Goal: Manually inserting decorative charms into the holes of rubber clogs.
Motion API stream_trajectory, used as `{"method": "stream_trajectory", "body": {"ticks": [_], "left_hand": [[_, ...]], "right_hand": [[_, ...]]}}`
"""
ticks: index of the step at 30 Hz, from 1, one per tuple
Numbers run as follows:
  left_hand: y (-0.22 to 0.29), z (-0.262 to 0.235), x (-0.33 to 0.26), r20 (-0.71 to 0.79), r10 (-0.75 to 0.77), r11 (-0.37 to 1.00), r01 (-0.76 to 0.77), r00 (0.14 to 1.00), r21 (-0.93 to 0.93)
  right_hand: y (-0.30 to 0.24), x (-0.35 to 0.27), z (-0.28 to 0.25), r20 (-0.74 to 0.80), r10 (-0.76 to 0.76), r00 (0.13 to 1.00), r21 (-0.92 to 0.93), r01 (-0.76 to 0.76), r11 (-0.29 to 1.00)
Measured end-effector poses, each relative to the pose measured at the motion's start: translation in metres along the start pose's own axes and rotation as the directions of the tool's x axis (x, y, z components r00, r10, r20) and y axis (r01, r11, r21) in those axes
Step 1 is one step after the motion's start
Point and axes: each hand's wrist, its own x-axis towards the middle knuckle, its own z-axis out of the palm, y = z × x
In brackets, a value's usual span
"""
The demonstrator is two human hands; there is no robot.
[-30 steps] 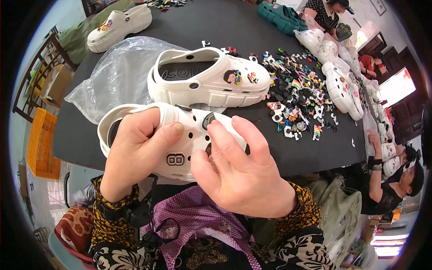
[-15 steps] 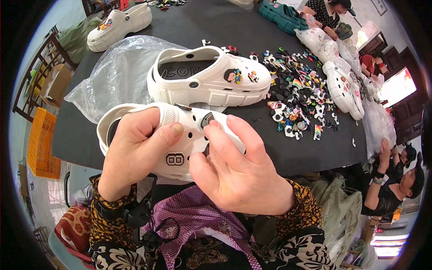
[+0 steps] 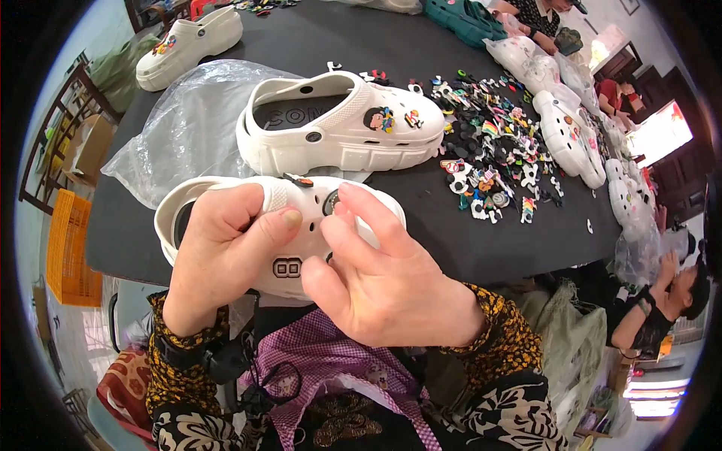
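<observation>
A white clog with a thick sole lies on its side in front of me, its sole edge toward my body. My left hand is closed round its middle, thumb pressed on the upper. Over the toe part, my right hand has bent fingers at a dark oval shoe charm, which the fingertips partly cover. A black-and-white charm sits on the upper nearer to me, and a small dark-and-orange charm on the far side. Just beyond stands a second white clog with cartoon charms.
A heap of loose charms spreads over the black tabletop. Clear plastic wrap lies at the left. Other clogs include a green one and a decorated white one. Co-workers sit along the right side; an orange crate stands left.
My right fingers have shifted slightly left at the dark charm. The view has moved a little. At the far right, a co-worker's bag has slid down, showing another white clog.
</observation>
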Motion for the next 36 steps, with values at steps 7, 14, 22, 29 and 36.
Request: {"method": "stream_trajectory", "body": {"ticks": [7,14,22,29,36], "left_hand": [[-0.002,0.000,0.000,-0.009,0.063,0.998,-0.063,0.998,-0.015],[0.003,0.000,0.001,0.011,0.052,0.997,-0.052,0.999,0.052],[0.003,-0.003,0.002,0.010,-0.057,0.990,0.058,0.998,-0.128],[-0.002,-0.004,0.001,0.029,-0.053,0.976,0.058,0.998,-0.208],[-0.005,-0.005,0.000,0.038,-0.021,0.978,0.028,0.999,-0.208]], "right_hand": [[0.004,0.000,0.009,-0.185,0.081,0.979,0.222,-0.038,0.974],[0.005,-0.004,0.008,-0.170,0.080,0.982,0.212,-0.043,0.976],[0.035,-0.018,-0.008,-0.084,0.196,0.977,0.489,-0.130,0.862],[0.046,-0.023,-0.001,-0.050,0.364,0.930,0.546,-0.280,0.790],[0.046,-0.008,0.001,-0.072,0.399,0.914,0.488,-0.316,0.813]]}}
